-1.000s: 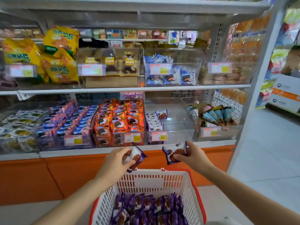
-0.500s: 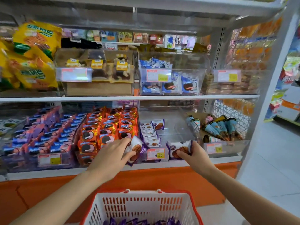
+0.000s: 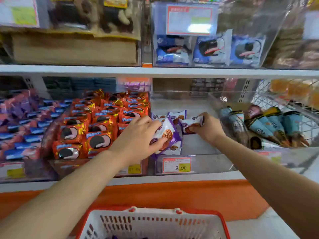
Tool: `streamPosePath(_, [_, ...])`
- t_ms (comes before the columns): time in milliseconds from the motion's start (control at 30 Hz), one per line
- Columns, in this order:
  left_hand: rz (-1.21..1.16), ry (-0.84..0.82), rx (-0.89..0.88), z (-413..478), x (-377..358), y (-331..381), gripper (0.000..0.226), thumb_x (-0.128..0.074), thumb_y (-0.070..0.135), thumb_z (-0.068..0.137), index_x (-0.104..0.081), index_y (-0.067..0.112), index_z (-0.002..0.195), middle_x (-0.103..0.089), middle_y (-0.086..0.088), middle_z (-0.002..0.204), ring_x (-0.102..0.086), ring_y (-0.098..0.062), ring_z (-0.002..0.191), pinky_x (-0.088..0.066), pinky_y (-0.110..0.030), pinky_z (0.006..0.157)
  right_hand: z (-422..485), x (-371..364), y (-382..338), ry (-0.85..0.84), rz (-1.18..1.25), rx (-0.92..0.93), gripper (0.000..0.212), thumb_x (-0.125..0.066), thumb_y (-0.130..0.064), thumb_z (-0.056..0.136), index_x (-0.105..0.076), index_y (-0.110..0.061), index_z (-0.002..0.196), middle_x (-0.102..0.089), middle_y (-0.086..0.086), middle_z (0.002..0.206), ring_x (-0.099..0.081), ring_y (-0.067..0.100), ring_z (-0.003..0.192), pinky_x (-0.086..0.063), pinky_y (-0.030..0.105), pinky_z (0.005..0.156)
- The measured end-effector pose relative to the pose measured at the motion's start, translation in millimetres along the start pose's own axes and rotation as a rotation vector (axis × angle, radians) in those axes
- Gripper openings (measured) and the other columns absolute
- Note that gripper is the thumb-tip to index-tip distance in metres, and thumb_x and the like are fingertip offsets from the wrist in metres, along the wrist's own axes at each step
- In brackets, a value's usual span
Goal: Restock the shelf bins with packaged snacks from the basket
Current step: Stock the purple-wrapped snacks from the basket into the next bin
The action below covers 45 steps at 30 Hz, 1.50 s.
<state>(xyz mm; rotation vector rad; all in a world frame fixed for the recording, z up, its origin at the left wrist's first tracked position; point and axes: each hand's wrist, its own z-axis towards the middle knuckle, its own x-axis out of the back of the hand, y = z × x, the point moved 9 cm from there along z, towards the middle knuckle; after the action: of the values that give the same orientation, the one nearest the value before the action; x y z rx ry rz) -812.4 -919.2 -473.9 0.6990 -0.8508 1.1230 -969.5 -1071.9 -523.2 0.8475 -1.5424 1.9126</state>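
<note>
Head view, shelf front. The left hand (image 3: 138, 140) reaches over the front wall of the clear bin (image 3: 203, 163) and grips a purple-and-white wafer packet (image 3: 166, 130). Its thumb presses the near face and its fingers curl over the far edge. The packet is tilted, its printed face toward the camera. Just beneath this hand's fingertips another packet of the same kind (image 3: 172, 147) lies at the bin's front left corner; whether the two touch cannot be told.

The right hand (image 3: 207, 128), just right of the left hand and a little farther into the bin, pinches a second wafer packet (image 3: 191, 124) by its right end, fingers curled round it and the thumb at its lower edge. Whether this packet rests on the bin floor cannot be told.

Between and just beyond the two hands stands a short row of stocked packets (image 3: 177, 115) along the bin's left side. Below the left hand's fingertips, a price label (image 3: 177, 165) is fixed to the bin's front.

To the left of the left hand lie orange-wrapped biscuits (image 3: 96, 128), filling the neighbouring bin. To the right of the right hand, past a clear wall, lie cone packets (image 3: 269, 125). Above both hands runs the white shelf board (image 3: 155, 72), with blue packets (image 3: 212, 49) in a bin on top of it.

Below both forearms, nearest the camera, is the basket (image 3: 222, 219), white mesh with a red rim.
</note>
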Motion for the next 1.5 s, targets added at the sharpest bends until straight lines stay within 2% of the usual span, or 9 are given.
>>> streamPosePath(100, [0.074, 0.137, -0.062, 5, 1, 0, 0.034, -0.057, 0.042, 0.085, -0.066, 0.010, 0.094, -0.059, -0.002, 0.077, -0.025, -0.003, 0.075, -0.025, -0.020, 0.069, 24, -21, 2, -0.062, -0.068, -0.023, 0.053, -0.076, -0.027, 0.078, -0.051, -0.005, 0.119, -0.061, 0.016, 0.118, -0.057, 0.032, 0.108, -0.044, 0.032, 0.080])
streamPosePath(267, [0.053, 0.233, -0.108, 10, 0, 5, 0.037, -0.051, 0.045, 0.080, -0.071, 0.013, 0.082, -0.054, 0.002, 0.063, -0.038, -0.008, 0.062, -0.028, -0.015, 0.051, 53, -48, 6, -0.116, -0.069, -0.045, 0.055, -0.075, -0.016, 0.079, -0.046, -0.003, 0.124, -0.056, 0.019, 0.120, -0.055, 0.031, 0.109, -0.047, 0.036, 0.086])
streamPosePath(700, [0.061, 0.338, -0.234, 16, -8, 9, 0.032, -0.059, 0.039, 0.081, -0.075, 0.011, 0.082, -0.071, 0.003, 0.071, -0.041, -0.009, 0.072, -0.023, -0.014, 0.056, 114, -88, 2, -0.161, -0.307, 0.130, 0.054, -0.067, -0.022, 0.087, -0.042, -0.003, 0.131, -0.049, 0.022, 0.130, -0.050, 0.035, 0.118, -0.040, 0.038, 0.097])
streamPosePath(867, [0.043, 0.362, -0.249, 17, -9, 8, 0.032, -0.059, 0.038, 0.082, -0.074, 0.010, 0.082, -0.070, 0.002, 0.071, -0.041, -0.010, 0.071, -0.029, -0.015, 0.054, 116, -82, -2, -0.054, -0.601, 0.224, 0.078, -0.069, -0.049, 0.078, -0.038, -0.006, 0.136, -0.038, 0.019, 0.136, -0.038, 0.032, 0.126, -0.038, 0.040, 0.100])
streamPosePath(1133, [0.016, 0.324, -0.167, 18, -8, 5, 0.030, -0.058, 0.038, 0.080, -0.072, 0.011, 0.081, -0.064, 0.004, 0.067, -0.049, -0.011, 0.068, -0.037, -0.019, 0.044, 94, -86, -20, -0.080, -0.656, 0.408, 0.052, -0.066, -0.012, 0.087, -0.038, -0.010, 0.130, -0.044, 0.013, 0.129, -0.056, 0.033, 0.110, -0.050, 0.041, 0.084])
streamPosePath(1233, [0.059, 0.313, -0.125, 18, -5, 4, 0.032, -0.057, 0.038, 0.083, -0.072, 0.011, 0.087, -0.067, 0.003, 0.073, -0.046, -0.008, 0.074, -0.035, -0.017, 0.052, 73, -66, -34, -0.012, -0.433, 0.385, 0.038, -0.054, -0.011, 0.093, -0.042, -0.012, 0.129, -0.048, 0.010, 0.129, -0.056, 0.031, 0.109, -0.048, 0.040, 0.086])
streamPosePath(1300, [0.072, 0.283, -0.113, 17, -4, 2, 0.035, -0.056, 0.040, 0.086, -0.072, 0.010, 0.094, -0.068, 0.002, 0.077, -0.044, -0.009, 0.079, -0.035, -0.020, 0.064, 47, -46, -49, -0.011, 0.013, 0.351, 0.024, -0.045, -0.023, 0.099, -0.050, -0.013, 0.121, -0.059, 0.008, 0.121, -0.061, 0.024, 0.099, -0.050, 0.037, 0.082])
streamPosePath(1400, [0.061, 0.252, -0.062, 18, 0, 0, 0.040, -0.052, 0.045, 0.087, -0.069, 0.013, 0.102, -0.065, 0.003, 0.082, -0.042, -0.009, 0.083, -0.033, -0.026, 0.075, 0, -38, -74, -0.363, 0.645, 0.270, 0.035, -0.032, -0.036, 0.101, -0.056, -0.015, 0.115, -0.065, 0.001, 0.113, -0.061, 0.008, 0.095, -0.048, 0.021, 0.082])
streamPosePath(1500, [0.054, 0.273, 0.054, 19, 8, -2, 0.034, -0.057, 0.045, 0.085, -0.061, 0.017, 0.104, -0.061, 0.002, 0.088, -0.038, -0.009, 0.086, -0.032, -0.023, 0.074, -39, -26, -96, -0.545, 0.592, 0.506, 0.024, -0.049, -0.033, 0.092, -0.057, -0.021, 0.112, -0.061, -0.012, 0.108, -0.057, -0.011, 0.097, -0.043, 0.009, 0.088])
